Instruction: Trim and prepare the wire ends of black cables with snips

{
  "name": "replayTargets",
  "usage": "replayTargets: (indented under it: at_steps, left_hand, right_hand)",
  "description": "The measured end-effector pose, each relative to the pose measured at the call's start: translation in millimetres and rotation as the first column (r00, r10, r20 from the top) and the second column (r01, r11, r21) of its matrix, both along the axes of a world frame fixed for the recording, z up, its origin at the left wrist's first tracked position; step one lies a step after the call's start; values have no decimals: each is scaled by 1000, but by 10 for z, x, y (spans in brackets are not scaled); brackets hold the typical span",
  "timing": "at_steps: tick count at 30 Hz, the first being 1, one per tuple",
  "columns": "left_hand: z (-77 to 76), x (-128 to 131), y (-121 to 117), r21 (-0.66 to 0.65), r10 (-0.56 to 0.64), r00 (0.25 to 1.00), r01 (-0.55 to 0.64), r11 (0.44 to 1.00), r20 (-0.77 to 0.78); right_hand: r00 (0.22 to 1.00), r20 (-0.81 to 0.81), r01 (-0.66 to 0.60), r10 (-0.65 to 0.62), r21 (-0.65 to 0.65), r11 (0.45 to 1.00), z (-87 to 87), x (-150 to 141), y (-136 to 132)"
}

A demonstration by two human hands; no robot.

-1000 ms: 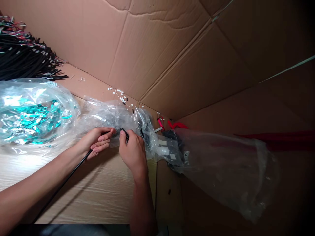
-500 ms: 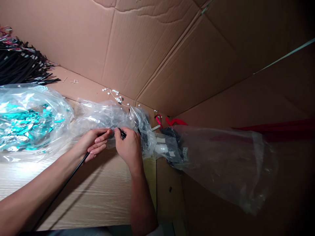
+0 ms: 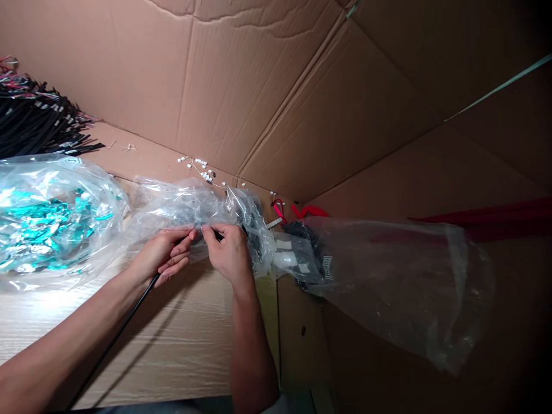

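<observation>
My left hand (image 3: 166, 256) is closed around a black cable (image 3: 125, 326), which runs down past my forearm to the lower edge of the view. Close beside it, my right hand (image 3: 228, 250) pinches a short black piece that shows between thumb and fingers. Whether that piece is the cable's end or a separate part, I cannot tell. The fingertips of both hands almost meet. Just behind them lies a crumpled clear plastic bag (image 3: 172, 201) with dark things inside.
A clear bag of shiny teal pieces (image 3: 47, 230) lies left, below a pile of black cables (image 3: 38, 115). Small white bits (image 3: 207, 175) are scattered by the cardboard wall (image 3: 142, 69). A large clear bag (image 3: 388, 276) and red straps (image 3: 308, 210) are at right.
My right hand has turned slightly, and less of the black piece shows in it. The left hand stays on the cable. The camera view has shifted a little.
</observation>
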State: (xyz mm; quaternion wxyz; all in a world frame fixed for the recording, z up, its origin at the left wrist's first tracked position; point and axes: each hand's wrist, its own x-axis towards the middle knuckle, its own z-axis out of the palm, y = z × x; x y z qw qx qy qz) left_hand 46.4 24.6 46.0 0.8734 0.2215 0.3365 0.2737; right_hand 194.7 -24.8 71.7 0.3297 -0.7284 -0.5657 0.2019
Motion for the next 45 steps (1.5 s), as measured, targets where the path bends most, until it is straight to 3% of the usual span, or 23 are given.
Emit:
replayTargets:
  at_steps: [9,23,45]
  left_hand:
    - [24,28,-20,15,-16,999,17,1000,-41]
    - [-23,17,-11,32,-21,997,24,999,-75]
    - [-30,-2,-19,91,-64,995,70,993,-74]
  right_hand:
    - [1000,-12,-16,16,-6,1000,-18,34,-42]
    - [1000,14,24,-24,-67,997,107,62,-120]
    - [996,-87,-33,29,-42,999,-3,107,-129]
